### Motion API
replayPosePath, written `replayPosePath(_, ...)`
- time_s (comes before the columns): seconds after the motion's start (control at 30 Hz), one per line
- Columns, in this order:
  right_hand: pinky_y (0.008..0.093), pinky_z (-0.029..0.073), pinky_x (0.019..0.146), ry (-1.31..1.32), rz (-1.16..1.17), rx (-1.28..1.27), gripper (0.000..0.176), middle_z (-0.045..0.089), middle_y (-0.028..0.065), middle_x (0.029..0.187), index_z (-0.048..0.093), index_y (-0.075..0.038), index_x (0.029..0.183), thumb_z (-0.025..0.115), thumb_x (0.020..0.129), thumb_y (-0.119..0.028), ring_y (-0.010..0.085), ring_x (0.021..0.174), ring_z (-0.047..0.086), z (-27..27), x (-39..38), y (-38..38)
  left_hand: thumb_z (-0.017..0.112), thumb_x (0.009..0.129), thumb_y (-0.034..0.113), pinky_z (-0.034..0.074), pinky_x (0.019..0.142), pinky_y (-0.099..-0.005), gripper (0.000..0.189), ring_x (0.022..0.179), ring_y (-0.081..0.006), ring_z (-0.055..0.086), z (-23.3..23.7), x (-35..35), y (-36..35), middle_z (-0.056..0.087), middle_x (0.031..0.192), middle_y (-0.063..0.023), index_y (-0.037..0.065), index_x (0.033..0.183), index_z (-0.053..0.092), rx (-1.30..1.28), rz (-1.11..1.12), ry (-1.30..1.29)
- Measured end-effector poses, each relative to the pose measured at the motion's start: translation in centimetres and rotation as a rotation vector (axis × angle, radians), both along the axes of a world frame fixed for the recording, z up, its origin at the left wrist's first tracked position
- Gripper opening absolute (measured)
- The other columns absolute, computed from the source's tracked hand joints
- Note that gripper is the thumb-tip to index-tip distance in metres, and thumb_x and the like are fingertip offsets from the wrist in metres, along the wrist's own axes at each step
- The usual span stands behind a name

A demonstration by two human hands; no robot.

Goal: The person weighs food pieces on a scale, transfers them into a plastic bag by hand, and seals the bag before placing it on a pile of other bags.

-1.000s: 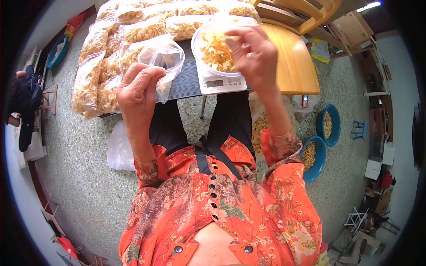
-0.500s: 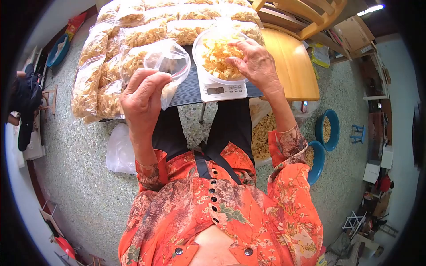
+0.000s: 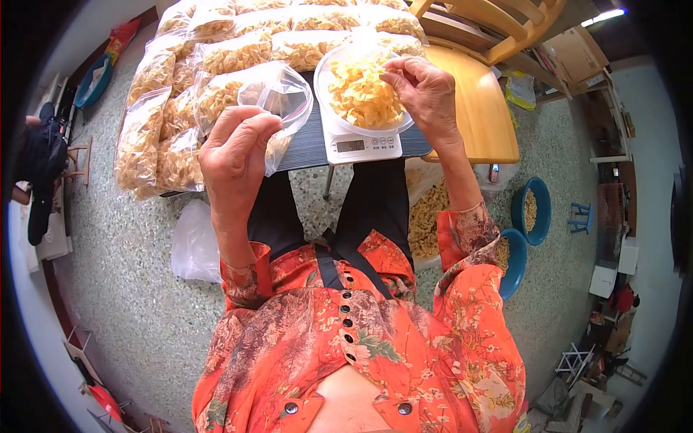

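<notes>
My left hand [image 3: 238, 155] pinches the rim of a clear plastic bag [image 3: 294, 108], its mouth standing wide toward the scale. On the white digital scale [image 3: 364, 148] sits a white bowl [image 3: 325, 97] heaped with pale yellow dried flakes [image 3: 364, 94]. Over the bowl's right side is my right hand [image 3: 422, 94], thumb and fingertips drawn together just above the flakes. What lies between those fingertips, if anything, is too small to make out. The scale's display is lit, with digits too blurred to read surely.
Filled clear bags [image 3: 238, 50] of flakes cover the table's far and left parts. A wooden chair [image 3: 476, 108] stands at the right. On the floor are a sack of flakes [image 3: 429, 224], blue basins [image 3: 533, 213] and a white plastic bag [image 3: 196, 242]. A person [image 3: 45, 166] is at far left.
My right hand has lifted off the flakes and shifted slightly right, its spread fingers now pinched together. My left hand keeps its hold on the plastic bag, almost unmoved.
</notes>
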State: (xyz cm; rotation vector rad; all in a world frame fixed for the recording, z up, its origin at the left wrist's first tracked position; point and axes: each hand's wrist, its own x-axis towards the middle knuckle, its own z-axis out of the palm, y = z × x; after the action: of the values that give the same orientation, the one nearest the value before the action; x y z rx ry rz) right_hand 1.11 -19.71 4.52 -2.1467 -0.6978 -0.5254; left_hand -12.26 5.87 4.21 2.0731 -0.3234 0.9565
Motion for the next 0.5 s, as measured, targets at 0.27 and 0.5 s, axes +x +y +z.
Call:
replayPosePath(0.27, 0.0234, 0.052, 0.061, 0.216, -0.059, 0.274, 0.013, 0.070, 0.0024, 0.073, 0.073, 0.000, 0.094, 0.078, 0.088, -0.011, 0.0047, 0.064, 0.061, 0.5, 0.8, -0.1, 0.075, 0.080, -0.006, 0.055, 0.069, -0.0296, 0.014, 0.081, -0.0194, 0.068, 0.6, 0.0, -0.7, 0.067, 0.091, -0.0089, 0.001, 0.092, 0.072, -0.009, 0.034, -0.028)
replayPosePath(0.5, 0.0244, 0.054, 0.063, 0.161, -0.071, 0.225, 0.015, 0.070, 0.0047, 0.076, 0.070, 0.001, 0.095, 0.077, 0.088, -0.010, 0.0080, 0.067, 0.063, 0.7, 0.5, 0.1, 0.076, 0.080, -0.007, 0.055, 0.070, -0.0298, 0.016, 0.082, -0.0199, 0.068, 0.6, 0.0, -1.3, 0.068, 0.093, -0.0091, 0.001, 0.093, 0.073, -0.017, 0.050, -0.082)
